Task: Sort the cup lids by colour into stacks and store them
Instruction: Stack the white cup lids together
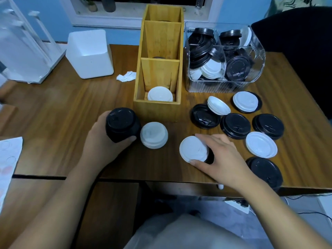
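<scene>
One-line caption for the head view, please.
Left hand grips a black lid stack; right hand pinches a white lid near the wooden organiser.

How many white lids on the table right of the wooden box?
4 white lids: one in the right hand, one leaning on a black lid, one atop another black lid by the clear bin, one flat among black lids. Nested ones may hide.

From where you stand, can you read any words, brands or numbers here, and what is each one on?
Nothing legible anywhere.
black lid in the clear bin: raised ring of lettering, too blurred to read.
loose black lid on the table: raised marks, unreadable.
paper sheet: faint circles, pink smudges, no words.
</scene>
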`<state>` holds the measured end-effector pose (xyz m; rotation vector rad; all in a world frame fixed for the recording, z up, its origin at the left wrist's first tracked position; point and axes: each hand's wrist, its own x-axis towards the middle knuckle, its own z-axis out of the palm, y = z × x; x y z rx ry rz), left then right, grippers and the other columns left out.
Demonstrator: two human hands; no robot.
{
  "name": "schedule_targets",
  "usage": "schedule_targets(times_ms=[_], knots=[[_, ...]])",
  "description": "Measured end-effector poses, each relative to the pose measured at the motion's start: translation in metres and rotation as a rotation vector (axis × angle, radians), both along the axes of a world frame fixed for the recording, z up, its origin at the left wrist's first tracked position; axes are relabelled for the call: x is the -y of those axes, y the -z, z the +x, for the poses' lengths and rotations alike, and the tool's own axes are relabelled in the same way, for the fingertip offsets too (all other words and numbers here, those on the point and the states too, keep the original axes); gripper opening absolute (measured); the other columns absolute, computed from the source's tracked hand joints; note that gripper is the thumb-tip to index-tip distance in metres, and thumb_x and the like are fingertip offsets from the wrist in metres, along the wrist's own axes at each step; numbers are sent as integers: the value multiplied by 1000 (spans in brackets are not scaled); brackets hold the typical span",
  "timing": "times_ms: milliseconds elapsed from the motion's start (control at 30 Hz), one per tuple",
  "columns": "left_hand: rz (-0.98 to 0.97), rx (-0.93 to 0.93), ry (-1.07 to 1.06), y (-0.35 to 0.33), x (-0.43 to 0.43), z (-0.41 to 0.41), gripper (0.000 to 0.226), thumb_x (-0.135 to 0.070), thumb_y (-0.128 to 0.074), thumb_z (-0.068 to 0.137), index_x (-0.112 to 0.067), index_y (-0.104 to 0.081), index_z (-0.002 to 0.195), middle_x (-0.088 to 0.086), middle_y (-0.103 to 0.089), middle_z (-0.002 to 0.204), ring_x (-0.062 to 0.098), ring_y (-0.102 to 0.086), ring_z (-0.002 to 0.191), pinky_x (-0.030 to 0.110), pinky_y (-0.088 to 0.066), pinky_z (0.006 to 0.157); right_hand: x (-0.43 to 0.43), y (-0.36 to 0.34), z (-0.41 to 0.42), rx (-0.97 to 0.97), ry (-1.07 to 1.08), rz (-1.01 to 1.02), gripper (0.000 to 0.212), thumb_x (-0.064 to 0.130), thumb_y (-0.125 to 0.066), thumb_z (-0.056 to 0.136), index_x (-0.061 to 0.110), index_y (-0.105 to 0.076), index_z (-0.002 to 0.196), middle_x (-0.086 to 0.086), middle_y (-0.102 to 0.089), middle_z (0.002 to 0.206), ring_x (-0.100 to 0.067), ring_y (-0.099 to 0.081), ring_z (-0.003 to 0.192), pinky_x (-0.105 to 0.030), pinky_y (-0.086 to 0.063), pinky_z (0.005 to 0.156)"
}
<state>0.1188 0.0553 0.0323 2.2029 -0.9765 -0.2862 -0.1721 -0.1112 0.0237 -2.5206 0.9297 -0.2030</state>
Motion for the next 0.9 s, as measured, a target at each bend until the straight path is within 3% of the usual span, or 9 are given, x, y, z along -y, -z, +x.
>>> schedule_targets(times_ms=[200,400,500,567,633,700,767,833,900], knots=[[8,16,77,6,14,-23,92,-54,-90,65,-31,-43,141,-21,-50,127,13,-51,122,37,-45,100,10,-1,-6,-32,-27,-14,79,63,-71,81,35,-42,149,30,-43,139,-2,-32,132,-27,-28,107],[40,5,33,4,22,-45,111,-57,-89,64,-27,-28,152,-4,-43,148,18,-40,136,49,-41,113,20,-3,-13,3,-23,20,75,51,-76,81,30,-46,147,19,-48,143,-4,-33,134,-28,-31,112],[-115,272,-25,5,2,-57,91,-49,-88,71,-11,-45,142,9,-41,143,25,-40,133,43,-44,107,20,-6,-14,21,-17,58,76,50,-78,81,31,-46,147,18,-48,143,-2,-34,131,-26,-33,110],[-256,505,130,10,-9,-67,57,-39,-82,83,-4,-62,123,12,-49,128,27,-49,119,37,-45,99,21,-8,-16,11,0,68,80,56,-77,79,32,-44,147,17,-48,139,-3,-36,126,-27,-36,107],[-209,554,381,14,-10,-79,41,-32,-74,90,-5,-67,121,9,-57,126,23,-55,112,38,-50,95,19,-10,-17,-70,37,1,88,74,-69,74,33,-41,148,12,-49,132,-11,-43,122,-33,-43,103],[-39,520,516,19,-4,-92,46,-32,-66,95,-9,-59,136,7,-51,143,22,-57,115,39,-53,95,16,-16,-17,-198,93,-148,97,92,-48,71,34,-37,148,7,-50,125,-18,-47,117,-39,-49,95],[51,500,495,19,4,-101,58,-34,-61,96,-11,-48,147,8,-41,155,23,-57,116,36,-55,94,16,-21,-20,-218,69,-225,101,97,-34,71,35,-32,151,8,-48,126,-18,-46,115,-40,-49,92],[76,485,475,18,12,-105,60,-33,-60,96,-10,-45,150,10,-38,158,25,-57,115,36,-56,92,21,-24,-26,-156,-46,-125,96,88,-46,75,38,-27,155,14,-39,144,-14,-37,129,-40,-44,102],[89,495,496,18,19,-107,57,-30,-61,97,-11,-47,148,11,-40,155,26,-57,114,38,-57,90,27,-24,-30,-134,-168,21,90,63,-69,78,40,-29,155,20,-27,158,-9,-24,142,-39,-36,114]])
